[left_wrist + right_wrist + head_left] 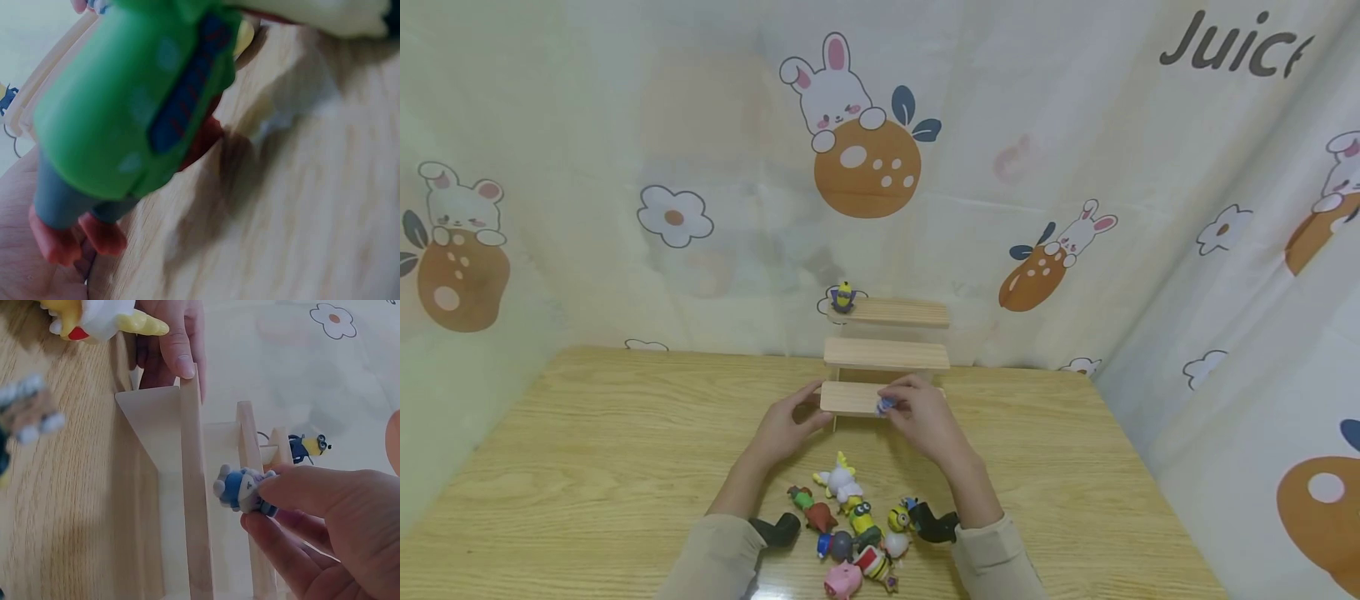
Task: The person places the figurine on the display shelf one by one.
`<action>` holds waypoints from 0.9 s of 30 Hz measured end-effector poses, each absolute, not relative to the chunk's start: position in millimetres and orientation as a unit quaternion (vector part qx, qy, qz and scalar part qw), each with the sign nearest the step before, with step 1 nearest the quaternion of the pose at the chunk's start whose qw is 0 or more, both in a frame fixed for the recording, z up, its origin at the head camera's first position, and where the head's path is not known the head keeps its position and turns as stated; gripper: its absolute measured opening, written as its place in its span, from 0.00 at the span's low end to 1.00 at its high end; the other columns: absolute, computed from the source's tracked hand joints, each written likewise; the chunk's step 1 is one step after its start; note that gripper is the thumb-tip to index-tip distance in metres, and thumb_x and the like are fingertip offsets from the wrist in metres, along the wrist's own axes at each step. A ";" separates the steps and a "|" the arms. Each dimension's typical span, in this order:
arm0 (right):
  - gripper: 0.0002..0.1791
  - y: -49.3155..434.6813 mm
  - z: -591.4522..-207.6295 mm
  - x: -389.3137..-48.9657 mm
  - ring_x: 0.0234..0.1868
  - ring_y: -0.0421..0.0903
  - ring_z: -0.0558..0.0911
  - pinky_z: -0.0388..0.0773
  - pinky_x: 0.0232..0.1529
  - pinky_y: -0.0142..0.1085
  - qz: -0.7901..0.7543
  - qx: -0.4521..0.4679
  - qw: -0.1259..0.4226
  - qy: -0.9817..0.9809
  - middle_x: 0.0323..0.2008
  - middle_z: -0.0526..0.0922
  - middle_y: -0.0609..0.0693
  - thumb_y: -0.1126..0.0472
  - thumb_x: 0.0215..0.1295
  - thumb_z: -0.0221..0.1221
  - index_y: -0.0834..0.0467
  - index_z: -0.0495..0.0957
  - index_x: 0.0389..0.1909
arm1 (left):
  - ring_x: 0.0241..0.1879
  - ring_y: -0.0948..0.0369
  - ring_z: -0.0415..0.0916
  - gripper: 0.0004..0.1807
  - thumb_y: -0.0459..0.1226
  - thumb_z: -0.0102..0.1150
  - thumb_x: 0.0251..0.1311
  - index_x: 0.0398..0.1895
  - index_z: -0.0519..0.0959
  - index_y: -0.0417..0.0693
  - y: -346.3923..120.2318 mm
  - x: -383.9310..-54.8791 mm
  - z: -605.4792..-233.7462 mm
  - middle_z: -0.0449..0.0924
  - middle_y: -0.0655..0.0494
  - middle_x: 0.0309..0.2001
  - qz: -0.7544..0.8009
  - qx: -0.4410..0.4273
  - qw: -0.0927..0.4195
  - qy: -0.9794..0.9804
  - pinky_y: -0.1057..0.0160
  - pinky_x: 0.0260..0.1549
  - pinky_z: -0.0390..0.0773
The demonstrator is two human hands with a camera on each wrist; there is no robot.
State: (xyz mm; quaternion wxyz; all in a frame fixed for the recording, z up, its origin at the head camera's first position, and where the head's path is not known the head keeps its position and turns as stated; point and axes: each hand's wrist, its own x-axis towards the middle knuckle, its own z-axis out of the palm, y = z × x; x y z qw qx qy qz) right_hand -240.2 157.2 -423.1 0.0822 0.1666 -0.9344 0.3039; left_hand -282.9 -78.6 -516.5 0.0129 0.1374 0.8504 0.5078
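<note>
A small blue-and-white figurine (885,405) is pinched between the thumb and fingers of my right hand (922,419), over the right part of the lowest step of a three-tier wooden display stand (859,398). In the right wrist view the figurine (240,487) is tilted sideways, beside the step's board. My left hand (784,429) grips the left end of that step, its thumb (184,365) on the board's edge. On the top tier stands a minion figure (844,298) in dark blue. A green-shirted figure (131,100) fills much of the left wrist view.
Several toy figures lie in a cluster nearer me, among them a white-and-yellow one (841,482), a minion (863,521) and a pink pig (843,580). Black wrist-worn pieces (781,531) sit by the sleeves. A printed curtain (737,150) hangs behind the wooden table (625,467).
</note>
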 end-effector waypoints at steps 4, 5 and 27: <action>0.12 155.8 -423.4 -239.9 0.41 0.45 0.84 0.82 0.43 0.30 0.301 0.163 0.086 -0.936 0.45 0.79 0.52 0.67 0.58 0.64 0.61 0.83 0.44 | 0.64 0.50 0.68 0.36 0.53 0.62 0.56 0.69 0.65 0.59 -79.7 -282.9 -516.9 0.79 0.52 0.56 0.508 0.137 0.011 0.850 0.46 0.66 0.61; 0.12 155.4 -423.5 -239.9 0.42 0.45 0.84 0.82 0.43 0.30 0.302 0.163 0.085 -0.936 0.45 0.78 0.52 0.67 0.58 0.64 0.61 0.83 0.44 | 0.64 0.50 0.67 0.36 0.53 0.62 0.56 0.69 0.65 0.59 -80.0 -282.7 -516.8 0.79 0.52 0.56 0.508 0.137 0.011 0.850 0.46 0.66 0.61; 0.11 153.3 -424.7 -239.4 0.41 0.44 0.83 0.82 0.44 0.32 0.289 0.144 0.104 -0.941 0.41 0.80 0.50 0.63 0.56 0.67 0.60 0.84 0.42 | 0.63 0.50 0.69 0.37 0.54 0.62 0.56 0.69 0.65 0.59 -79.1 -281.4 -517.5 0.78 0.50 0.57 0.513 0.137 0.010 0.847 0.45 0.66 0.62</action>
